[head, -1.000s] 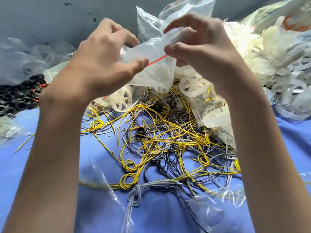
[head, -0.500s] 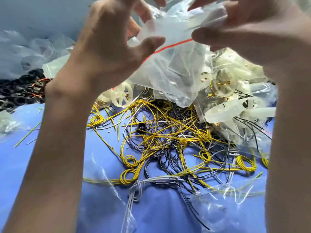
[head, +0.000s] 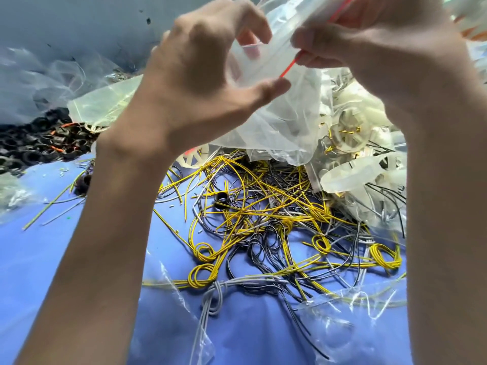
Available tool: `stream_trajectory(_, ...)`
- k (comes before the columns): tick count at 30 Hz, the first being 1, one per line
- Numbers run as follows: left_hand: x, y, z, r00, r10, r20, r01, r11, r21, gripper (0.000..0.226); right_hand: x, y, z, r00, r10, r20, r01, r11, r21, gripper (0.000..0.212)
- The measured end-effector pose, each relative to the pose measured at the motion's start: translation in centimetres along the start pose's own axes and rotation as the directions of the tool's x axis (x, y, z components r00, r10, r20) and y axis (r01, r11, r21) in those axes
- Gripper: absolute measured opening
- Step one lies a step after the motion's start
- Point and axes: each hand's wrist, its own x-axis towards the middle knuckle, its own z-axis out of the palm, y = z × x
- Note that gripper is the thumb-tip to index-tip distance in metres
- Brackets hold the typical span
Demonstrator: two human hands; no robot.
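A clear plastic zip bag [head: 284,119] with a red seal strip hangs in front of me, held up at its mouth by both hands. My left hand [head: 203,77] grips the bag's left edge, thumb under the strip and fingers curled over the top. My right hand [head: 369,40] pinches the strip at the upper right. The bag's body sags down over the pile below. I cannot tell what is inside it.
A tangle of yellow, black and grey wires [head: 263,222] lies on the blue cloth [head: 39,259]. White plastic wheel parts [head: 353,164] in bags sit at right. Black rings [head: 39,143] are heaped at left. More clear bags [head: 342,325] lie near the front.
Both hands have lifted the bag higher and closer to the camera, and the red strip now slants steeply up to the right between my fingers.
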Motion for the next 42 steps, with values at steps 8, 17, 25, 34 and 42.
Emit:
stream_trajectory(8,-0.1,0.5,0.3,0.999,0.008,0.053,-0.007,1.0,-0.006,0.04,0.3,0.2,-0.2,0.999,0.018,-0.032,-0.02,0.997,-0.073,0.016)
stream_trajectory(17,-0.2,0.8,0.6,0.97,0.052,0.238,-0.008,0.983,-0.182,0.051,0.4,0.4,-0.9,1.0,0.019,-0.013,-0.02,0.996,-0.083,0.023)
stream_trajectory(25,-0.2,0.5,0.1,0.966,-0.083,0.246,0.179,0.899,-0.4,0.039,-0.1,0.2,-1.5,0.994,-0.021,0.111,0.034,0.992,-0.118,0.029)
stream_trajectory(34,0.0,-0.6,-0.9,0.983,-0.15,-0.105,0.133,0.979,-0.152,0.017,0.2,0.7,-1.9,0.996,0.074,-0.048,-0.083,0.975,-0.205,0.006)
stream_trajectory(42,-0.1,-0.4,-0.5,0.978,-0.119,0.173,0.124,0.992,-0.019,0.026,-0.3,0.3,-1.5,0.999,-0.004,-0.049,-0.007,0.972,-0.233,0.031)
